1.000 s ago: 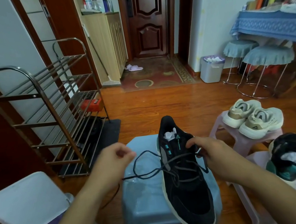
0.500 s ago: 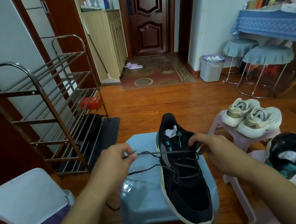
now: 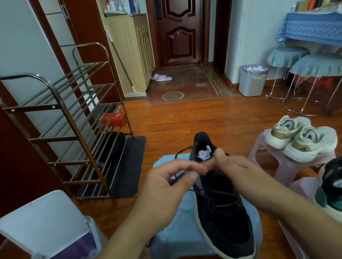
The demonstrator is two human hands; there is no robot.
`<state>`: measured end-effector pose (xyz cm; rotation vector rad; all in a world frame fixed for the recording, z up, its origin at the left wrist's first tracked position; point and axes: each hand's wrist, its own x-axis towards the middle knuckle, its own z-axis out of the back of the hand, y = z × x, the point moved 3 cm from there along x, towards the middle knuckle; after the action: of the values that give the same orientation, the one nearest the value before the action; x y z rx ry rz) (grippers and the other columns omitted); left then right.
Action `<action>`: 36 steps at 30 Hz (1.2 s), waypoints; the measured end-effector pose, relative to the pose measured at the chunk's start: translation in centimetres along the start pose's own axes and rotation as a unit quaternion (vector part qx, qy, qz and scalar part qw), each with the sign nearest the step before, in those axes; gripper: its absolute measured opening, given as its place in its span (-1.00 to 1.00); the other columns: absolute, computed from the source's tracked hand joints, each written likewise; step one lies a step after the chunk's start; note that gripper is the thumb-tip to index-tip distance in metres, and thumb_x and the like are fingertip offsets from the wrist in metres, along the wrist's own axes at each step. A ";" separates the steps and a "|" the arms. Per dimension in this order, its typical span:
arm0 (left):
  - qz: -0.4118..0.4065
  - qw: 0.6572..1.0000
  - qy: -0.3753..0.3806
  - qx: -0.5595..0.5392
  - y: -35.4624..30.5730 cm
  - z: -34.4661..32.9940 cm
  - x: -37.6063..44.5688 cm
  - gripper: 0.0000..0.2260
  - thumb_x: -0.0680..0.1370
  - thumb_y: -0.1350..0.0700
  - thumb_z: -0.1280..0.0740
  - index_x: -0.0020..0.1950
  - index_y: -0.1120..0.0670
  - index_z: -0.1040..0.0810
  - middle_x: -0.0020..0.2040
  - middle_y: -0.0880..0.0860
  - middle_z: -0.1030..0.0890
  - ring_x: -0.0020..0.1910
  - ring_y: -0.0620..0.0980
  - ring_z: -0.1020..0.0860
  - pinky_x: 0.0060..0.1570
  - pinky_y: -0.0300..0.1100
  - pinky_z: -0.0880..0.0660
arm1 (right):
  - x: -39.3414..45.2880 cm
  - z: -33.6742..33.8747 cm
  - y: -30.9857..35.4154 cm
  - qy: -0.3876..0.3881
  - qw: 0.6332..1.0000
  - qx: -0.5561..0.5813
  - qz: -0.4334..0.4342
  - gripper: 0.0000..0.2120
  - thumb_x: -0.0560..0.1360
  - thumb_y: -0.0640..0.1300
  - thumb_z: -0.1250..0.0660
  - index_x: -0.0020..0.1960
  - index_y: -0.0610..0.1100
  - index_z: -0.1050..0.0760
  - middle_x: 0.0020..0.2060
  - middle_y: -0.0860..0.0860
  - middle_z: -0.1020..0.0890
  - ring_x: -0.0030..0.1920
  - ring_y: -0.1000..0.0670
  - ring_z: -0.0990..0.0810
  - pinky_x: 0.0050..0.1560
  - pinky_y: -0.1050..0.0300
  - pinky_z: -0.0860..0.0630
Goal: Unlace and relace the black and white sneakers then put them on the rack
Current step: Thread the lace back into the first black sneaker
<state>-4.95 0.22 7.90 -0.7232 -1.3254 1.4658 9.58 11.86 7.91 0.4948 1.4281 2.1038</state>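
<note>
Sneaker (image 3: 223, 218): matt black suede-like cloth.
Shoe rack (image 3: 66, 127): shiny metal, at 10 o'clock.
Floor (image 3: 196, 118): glossy wood.
Stool (image 3: 177, 234): smooth blue plastic.

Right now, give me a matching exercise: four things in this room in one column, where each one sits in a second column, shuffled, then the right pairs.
Things
1. black sneaker
2. cream sneakers
3. red box
4. slippers

Places
A. on the metal rack
B. on the pink stool
C. on the floor by the door
D. on the blue stool

Pairs: 1-D, 2-B, 3-A, 4-C
</note>
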 end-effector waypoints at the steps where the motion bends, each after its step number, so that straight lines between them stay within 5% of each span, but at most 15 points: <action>1: -0.003 0.999 0.050 0.002 0.1 -0.5 0.0 -0.82 0.62 0.34 -0.33 0.02 0.16 -0.72 -0.12 -0.05 -0.72 -0.24 -0.29 -0.61 -0.16 -0.43 -0.49 | -0.3 -1.1 0.2 0.069 0.992 0.095 -0.037 -0.44 0.67 0.24 0.00 0.11 -0.04 -0.69 0.18 0.02 -0.68 0.29 0.07 -0.58 0.39 0.00 -0.39; 3: -0.006 0.992 0.121 0.017 0.2 -1.2 -0.2 -0.83 0.62 0.33 -0.33 0.01 0.16 -0.71 0.02 0.01 -0.73 0.08 -0.14 -0.66 0.15 -0.23 -0.54 | -0.6 -2.4 0.3 0.118 0.963 0.238 -0.055 -0.47 0.66 0.12 -0.17 0.11 -0.35 -0.61 0.12 -0.25 -0.67 0.23 -0.14 -0.62 0.29 0.02 -0.49; 5: 0.008 0.989 0.147 0.015 0.3 -1.0 -0.2 -0.82 0.63 0.30 -0.34 -0.02 0.12 -0.72 0.00 0.02 -0.72 0.04 -0.16 -0.66 0.13 -0.24 -0.53 | -0.3 -2.5 0.3 0.073 0.933 0.347 -0.060 -0.66 0.60 -0.05 -0.31 0.04 -0.36 -0.59 0.10 -0.31 -0.66 0.17 -0.19 -0.64 0.12 0.04 -0.58; 8: 0.056 0.977 0.196 0.057 0.7 -0.2 -0.3 -0.84 0.63 0.25 -0.36 -0.01 0.09 -0.73 -0.04 -0.02 -0.73 0.01 -0.16 -0.67 0.12 -0.28 -0.53 | 0.5 0.2 0.0 -0.014 0.833 0.551 -0.048 -0.79 0.62 -0.09 -0.22 -0.12 -0.13 -0.53 -0.23 -0.06 -0.64 -0.11 -0.03 -0.66 0.03 0.03 -0.65; 10: 0.097 0.955 0.256 0.111 2.0 0.7 -0.4 -0.85 0.64 0.19 -0.37 0.01 0.04 -0.74 -0.01 -0.06 -0.73 0.09 -0.15 -0.65 0.23 -0.23 -0.51 | 0.6 3.4 -0.5 -0.071 0.791 0.607 -0.032 -0.72 0.66 -0.02 -0.16 -0.16 -0.09 -0.47 -0.44 0.09 -0.36 -0.43 0.12 -0.41 -0.26 0.21 -0.57; 12: 0.138 0.932 0.298 0.151 3.0 1.3 -0.5 -0.86 0.64 0.15 -0.38 0.01 -0.01 -0.74 0.01 -0.09 -0.73 0.11 -0.19 -0.64 0.22 -0.27 -0.48 | 0.4 6.9 -2.0 -0.155 0.799 0.580 -0.043 -0.71 0.67 -0.01 -0.14 -0.17 -0.08 -0.44 -0.47 0.11 -0.20 -0.52 0.14 -0.19 -0.48 0.31 -0.33; 17: 0.192 0.907 0.332 0.177 4.9 1.8 -0.1 -0.85 0.62 0.18 -0.39 0.04 0.00 -0.75 0.05 -0.11 -0.73 0.04 -0.27 -0.62 0.10 -0.40 -0.43 | 0.4 11.2 -6.2 -0.314 0.854 0.398 -0.117 -0.75 0.71 -0.03 -0.09 -0.07 -0.09 -0.43 -0.40 0.05 -0.19 -0.49 0.10 -0.13 -0.57 0.26 -0.12; 19: 0.205 0.921 0.298 0.146 5.3 1.9 0.3 -0.85 0.62 0.12 -0.40 0.10 -0.04 -0.75 0.15 -0.19 -0.69 0.11 -0.20 -0.61 0.21 -0.25 -0.43 | 0.5 10.2 -5.5 -0.290 0.877 0.359 -0.134 -0.71 0.70 0.05 -0.12 0.00 -0.14 -0.44 -0.39 0.05 -0.19 -0.45 0.09 -0.10 -0.57 0.26 -0.07; 21: 0.196 0.957 0.200 0.079 4.8 2.1 0.8 -0.84 0.62 0.11 -0.40 0.12 -0.07 -0.74 0.20 -0.24 -0.66 -0.08 -0.22 -0.62 -0.01 -0.32 -0.47 | 0.8 7.7 -3.9 -0.208 0.902 0.357 -0.129 -0.60 0.68 0.12 -0.12 0.13 -0.22 -0.48 -0.38 0.04 -0.23 -0.41 0.07 -0.10 -0.49 0.22 -0.01; 23: 0.171 0.982 0.069 0.039 4.0 2.1 1.2 -0.85 0.62 0.12 -0.39 0.05 -0.09 -0.74 0.05 -0.20 -0.71 -0.48 -0.18 -0.42 -0.41 -0.37 -0.36 | 0.7 4.3 -2.4 -0.119 0.920 0.354 -0.115 -0.62 0.69 0.00 -0.12 0.24 -0.26 -0.52 -0.36 0.02 -0.28 -0.41 0.06 -0.13 -0.46 0.19 -0.01; 26: 0.171 0.983 -0.050 -0.045 3.2 0.5 1.3 -0.88 0.59 0.08 -0.42 -0.08 -0.06 -0.75 -0.30 -0.08 -0.59 -0.53 -0.11 -0.23 -0.51 -0.26 -0.19 | 0.3 -0.7 -1.5 -0.058 0.953 0.283 -0.096 -0.73 0.65 -0.27 -0.16 0.22 -0.19 -0.60 -0.34 -0.05 -0.31 -0.41 0.04 -0.20 -0.44 0.17 -0.07; 31: 0.253 0.931 -0.127 -0.229 3.3 -3.4 0.0 -0.89 0.59 0.14 -0.41 -0.03 0.07 -0.75 -0.31 0.05 -0.60 -0.57 -0.16 -0.25 -0.60 -0.30 -0.15 | -0.1 -4.3 -1.9 -0.114 0.984 0.122 -0.064 -0.54 0.66 -0.28 -0.20 0.46 0.10 -0.38 -0.36 -0.08 -0.62 -0.39 0.12 -0.52 -0.27 0.24 -0.42; 36: 0.256 0.941 -0.121 -0.186 3.9 -3.4 0.5 -0.90 0.61 0.13 -0.39 -0.02 0.07 -0.72 -0.32 -0.03 -0.62 -0.57 -0.22 -0.38 -0.53 -0.32 -0.23 | -0.1 -3.9 -1.5 -0.085 0.992 0.051 -0.073 -0.50 0.64 -0.20 -0.28 0.51 0.12 -0.29 -0.23 -0.02 -0.72 -0.27 0.11 -0.66 -0.22 0.21 -0.57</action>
<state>-3.11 2.25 3.52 -1.2370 -1.7168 1.7717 7.76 9.38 5.13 0.5773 1.4322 1.8367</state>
